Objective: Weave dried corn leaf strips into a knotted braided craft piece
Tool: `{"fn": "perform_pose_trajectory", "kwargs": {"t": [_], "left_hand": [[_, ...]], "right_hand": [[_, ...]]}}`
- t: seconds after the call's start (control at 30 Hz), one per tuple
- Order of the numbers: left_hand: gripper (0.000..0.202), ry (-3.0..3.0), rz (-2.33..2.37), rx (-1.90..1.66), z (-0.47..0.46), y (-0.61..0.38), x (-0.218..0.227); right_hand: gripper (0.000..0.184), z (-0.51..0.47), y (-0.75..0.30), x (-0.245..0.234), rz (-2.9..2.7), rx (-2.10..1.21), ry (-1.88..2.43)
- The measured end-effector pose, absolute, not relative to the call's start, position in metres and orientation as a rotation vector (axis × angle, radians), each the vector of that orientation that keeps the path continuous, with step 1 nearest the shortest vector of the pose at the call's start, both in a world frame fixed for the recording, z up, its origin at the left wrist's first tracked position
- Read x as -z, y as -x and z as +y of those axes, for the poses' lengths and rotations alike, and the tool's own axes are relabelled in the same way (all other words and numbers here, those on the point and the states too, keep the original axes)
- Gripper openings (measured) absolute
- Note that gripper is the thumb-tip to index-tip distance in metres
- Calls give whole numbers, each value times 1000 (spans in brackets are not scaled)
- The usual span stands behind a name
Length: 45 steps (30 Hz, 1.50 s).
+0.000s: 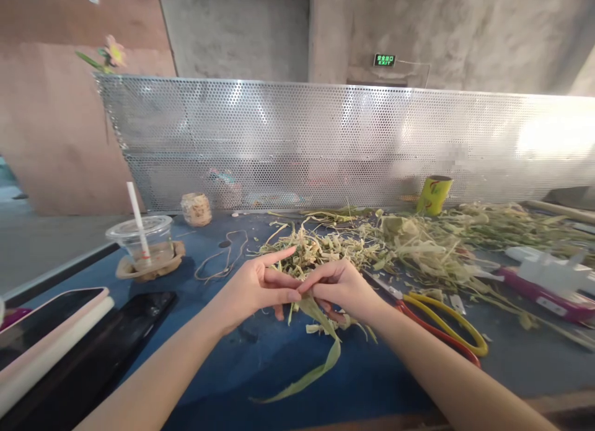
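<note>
A long pale-green strip of dried leaf (325, 359), which looks like corn husk, hangs from between my hands and curls down over the blue tabletop. My left hand (269, 285) pinches its upper end between thumb and fingers, with the index finger stretched out. Close against it, my right hand (341, 288) grips the same strip, fingertips touching those of the left. Part of the strip is hidden behind the fingers. Just beyond both hands lies a heap of short cut husk pieces (320, 248). Scissors (441, 328) with red and yellow handles rest beside my right wrist.
At left stand a lidded plastic cup (146, 235) in a cardboard holder, a phone (139, 313) and a beige roll (196, 209). Thin cord (227, 266) lies nearby. Right are more husks (427, 251), a yellow-green tube (434, 195) and a white charger (553, 273). A perforated metal panel (260, 139) closes the back.
</note>
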<state>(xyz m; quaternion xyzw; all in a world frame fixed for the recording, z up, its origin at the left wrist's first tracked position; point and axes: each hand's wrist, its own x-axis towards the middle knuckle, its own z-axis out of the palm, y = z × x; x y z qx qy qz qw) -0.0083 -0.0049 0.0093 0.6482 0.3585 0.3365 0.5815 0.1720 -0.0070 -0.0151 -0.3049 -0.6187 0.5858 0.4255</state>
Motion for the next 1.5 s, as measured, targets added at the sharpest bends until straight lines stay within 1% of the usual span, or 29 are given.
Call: {"fn": "perform_pose_trajectory", "kwargs": {"t": [0.13,0.3,0.5,0.67,0.77,0.9,1.0,1.07,1.23,1.3,1.37,1.5], "left_hand": [[85,-1523,784,-738,-3,11,-9],[88,-1442,736,-697,-2,12,-9],[90,-1360,706,-655,-1,12,-4],[92,-1380,762,-692,1,13,2],[94,-1381,786,-748,-1,13,3],[94,-1430,871,-875,-4,11,4],[95,-1453,903,-939,-5,9,6],[94,-1449,898,-944,-4,8,8],[93,-1427,903,-946,-4,8,8],[92,-1435,902,-955,-5,8,8],[91,-1449,919,-967,-4,7,9],[86,-1490,978,-961,-3,6,10]], "right_hand": [[25,-4,-174,18,-1547,-1490,751],[18,-6,-173,18,-1553,-1484,738],[19,-10,-169,17,-1578,-1493,800],[11,-11,-166,20,-1617,-1485,874],[10,-12,-167,21,-1751,-1370,952],[20,-11,-167,21,-1955,-980,925],[17,-9,-165,23,-1948,-791,988],[15,-7,-165,26,-1927,-764,1027],[19,-3,-168,32,-1838,-882,1017],[15,-2,-169,31,-1827,-891,1049],[11,-4,-169,29,-1851,-848,1092],[12,-8,-168,23,-1963,-625,1078]]}}
